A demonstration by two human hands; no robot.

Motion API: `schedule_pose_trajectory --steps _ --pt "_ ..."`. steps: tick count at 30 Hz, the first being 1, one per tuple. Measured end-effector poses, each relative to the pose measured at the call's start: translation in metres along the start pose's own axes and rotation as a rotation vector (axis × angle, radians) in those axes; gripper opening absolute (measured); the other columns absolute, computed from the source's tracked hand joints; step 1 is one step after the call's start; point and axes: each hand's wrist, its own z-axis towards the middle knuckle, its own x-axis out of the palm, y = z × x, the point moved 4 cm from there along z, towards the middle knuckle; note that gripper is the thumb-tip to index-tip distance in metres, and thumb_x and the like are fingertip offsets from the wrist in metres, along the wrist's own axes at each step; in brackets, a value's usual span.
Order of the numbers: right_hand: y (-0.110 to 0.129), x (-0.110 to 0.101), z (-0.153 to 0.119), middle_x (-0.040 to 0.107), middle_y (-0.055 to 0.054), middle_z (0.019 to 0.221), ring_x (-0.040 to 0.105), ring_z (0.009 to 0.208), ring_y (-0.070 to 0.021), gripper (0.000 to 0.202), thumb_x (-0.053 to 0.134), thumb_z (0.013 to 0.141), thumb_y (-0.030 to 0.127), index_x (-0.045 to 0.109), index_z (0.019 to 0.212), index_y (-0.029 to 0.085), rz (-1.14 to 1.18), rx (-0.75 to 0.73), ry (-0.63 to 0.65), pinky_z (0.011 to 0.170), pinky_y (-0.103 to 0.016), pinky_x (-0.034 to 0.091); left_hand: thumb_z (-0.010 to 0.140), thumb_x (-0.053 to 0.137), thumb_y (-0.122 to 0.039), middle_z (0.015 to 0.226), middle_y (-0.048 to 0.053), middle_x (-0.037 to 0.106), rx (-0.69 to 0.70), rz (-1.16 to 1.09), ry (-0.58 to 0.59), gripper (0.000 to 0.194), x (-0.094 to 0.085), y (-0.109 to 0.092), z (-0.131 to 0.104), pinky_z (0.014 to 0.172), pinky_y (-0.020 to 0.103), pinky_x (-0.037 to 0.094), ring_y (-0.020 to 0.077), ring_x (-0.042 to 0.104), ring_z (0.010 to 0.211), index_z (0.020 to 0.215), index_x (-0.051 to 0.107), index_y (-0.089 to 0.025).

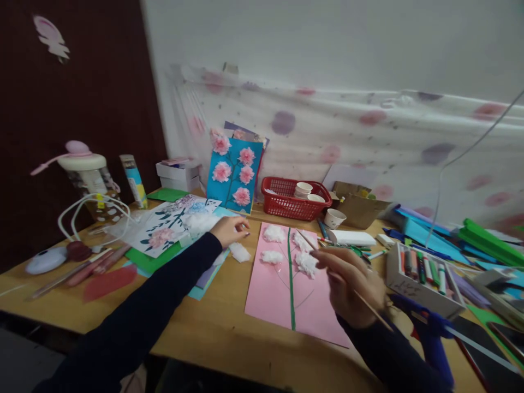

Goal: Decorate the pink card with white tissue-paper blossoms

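My right hand is closed around a thin wooden stick. The stick's tip is over the upper right of a pink sheet, near a white cotton tuft. More cotton tufts, one of them a small clump, sit on both sides of a green painted stem. Thin pencil-like lines branch from that stem. To the left of the sheet, my left hand hovers with loosely bent fingers apart and nothing visible in them. Just below it lies a loose cotton piece; a larger cotton heap is behind the wrist.
A blue flower picture leans at the back beside a red basket with paper cups. On the right are a marker box and a blue glue gun. A painted flower sheet and white cable lie left.
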Motion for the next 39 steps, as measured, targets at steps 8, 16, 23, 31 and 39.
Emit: schedule_pose_trajectory --steps 8,16,23,31,39 --pt "-0.058 0.046 -0.009 0.059 -0.010 0.097 0.062 0.085 -0.0213 0.032 0.043 0.087 0.014 0.057 0.113 0.025 -0.113 -0.089 0.029 0.073 -0.036 0.052 0.072 0.055 -0.023 0.076 0.002 0.070 -0.037 0.234 0.059 0.015 -0.013 0.030 0.001 0.071 0.029 0.041 0.0186 0.060 0.075 0.075 0.069 -0.020" --pt "-0.058 0.061 -0.012 0.051 -0.010 0.103 0.060 0.087 -0.0206 0.025 0.044 0.088 0.017 0.056 0.109 0.023 -0.122 0.016 0.139 0.076 -0.036 0.051 0.070 0.061 -0.032 0.100 0.006 0.068 -0.046 0.360 -0.082 0.024 -0.016 0.033 0.001 0.090 0.043 0.033 0.0289 0.053 0.103 0.091 0.066 -0.022" --pt "-0.059 0.064 -0.011 0.055 -0.009 0.100 0.060 0.089 -0.0203 0.022 0.042 0.088 0.017 0.057 0.102 0.023 -0.127 0.047 0.174 0.075 -0.034 0.052 0.070 0.048 -0.012 0.096 0.005 0.070 -0.060 0.345 -0.102 0.040 -0.017 0.034 -0.002 0.099 0.046 0.023 0.0235 0.055 0.106 0.109 0.053 -0.022" --pt "-0.065 0.069 -0.014 0.056 -0.008 0.100 0.061 0.086 -0.0198 0.021 0.043 0.087 0.017 0.057 0.101 0.024 -0.141 0.050 0.213 0.073 -0.033 0.053 0.066 0.051 -0.015 0.097 0.007 0.071 -0.055 0.423 0.045 0.055 -0.010 0.038 -0.006 0.104 0.055 0.005 0.0260 0.059 0.103 0.120 0.043 -0.022" --pt "-0.067 0.070 -0.015 0.053 -0.008 0.102 0.059 0.090 -0.0204 0.021 0.042 0.088 0.017 0.055 0.103 0.024 -0.102 0.062 0.244 0.078 -0.036 0.051 0.072 0.042 -0.010 0.090 0.003 0.073 -0.054 0.353 -0.072 0.048 -0.018 0.039 -0.003 0.104 0.051 0.017 0.0223 0.063 0.095 0.118 0.043 -0.023"
